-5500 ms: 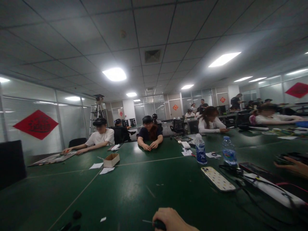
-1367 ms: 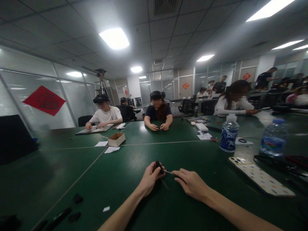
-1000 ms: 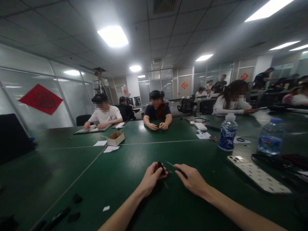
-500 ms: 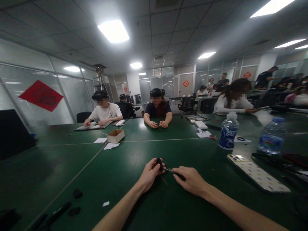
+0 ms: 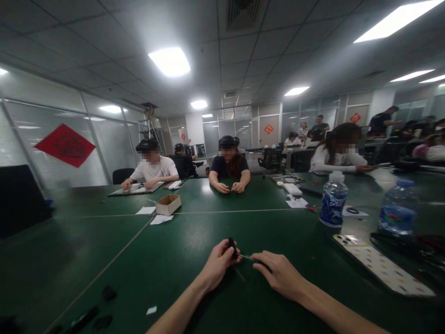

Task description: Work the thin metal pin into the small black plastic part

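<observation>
Between the thumb and fingers of my left hand (image 5: 218, 265) is a small black part (image 5: 232, 247), held up off the table; its exact kind is not clear. My right hand (image 5: 282, 274) is closed around the dark handle of a screwdriver (image 5: 246, 257). The thin metal shaft points left and its tip reaches the black part, though whether it sits in a screw is too small to see. Several loose black pieces (image 5: 109, 292) and a white scrap (image 5: 151, 310) lie on the green table (image 5: 194, 236) near my left forearm.
A patterned phone (image 5: 384, 266), a blue-labelled bottle (image 5: 333, 199) and a water bottle (image 5: 399, 207) stand or lie to the right, beside dark cables. Ahead is an open cardboard box (image 5: 168, 204) on papers. Other people sit across the table, hands at work.
The head view has tilted up slightly, so the table and hands appear lower. Both hands keep the same hold on the black part and screwdriver.
</observation>
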### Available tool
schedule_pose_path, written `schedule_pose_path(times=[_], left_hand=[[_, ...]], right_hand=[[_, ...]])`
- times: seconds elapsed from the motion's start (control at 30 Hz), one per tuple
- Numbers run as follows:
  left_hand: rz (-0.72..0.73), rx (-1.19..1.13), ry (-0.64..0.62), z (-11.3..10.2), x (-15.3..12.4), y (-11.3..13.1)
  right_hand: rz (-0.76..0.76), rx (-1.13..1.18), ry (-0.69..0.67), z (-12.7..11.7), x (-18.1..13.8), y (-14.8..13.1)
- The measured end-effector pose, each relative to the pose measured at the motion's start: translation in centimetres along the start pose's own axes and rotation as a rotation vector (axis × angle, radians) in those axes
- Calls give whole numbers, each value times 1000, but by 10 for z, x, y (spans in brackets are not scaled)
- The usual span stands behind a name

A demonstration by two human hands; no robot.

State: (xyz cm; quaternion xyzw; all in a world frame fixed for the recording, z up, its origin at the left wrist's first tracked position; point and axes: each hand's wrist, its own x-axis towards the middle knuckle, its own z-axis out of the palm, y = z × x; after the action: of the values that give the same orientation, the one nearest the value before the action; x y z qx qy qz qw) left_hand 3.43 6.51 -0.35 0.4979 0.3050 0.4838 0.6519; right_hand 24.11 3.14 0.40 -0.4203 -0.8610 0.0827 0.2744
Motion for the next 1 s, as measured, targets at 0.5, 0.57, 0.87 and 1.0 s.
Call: schedule_pose_path(times=[0.5,0.57,0.87,1.0], left_hand=[[-29,-73,-31,-1,-1,1],[-38,-92,-32,0,-1,1],[-136,-142,26,2,-1,9],[-170,-161,60,2,0,10]], right_hand=[[46,11,-14,-7,2,-7],[51,15,-12,-7,2,-7],[53,-33,-3,-2,4,-4],[53,-33,-3,-2,2,-5]])
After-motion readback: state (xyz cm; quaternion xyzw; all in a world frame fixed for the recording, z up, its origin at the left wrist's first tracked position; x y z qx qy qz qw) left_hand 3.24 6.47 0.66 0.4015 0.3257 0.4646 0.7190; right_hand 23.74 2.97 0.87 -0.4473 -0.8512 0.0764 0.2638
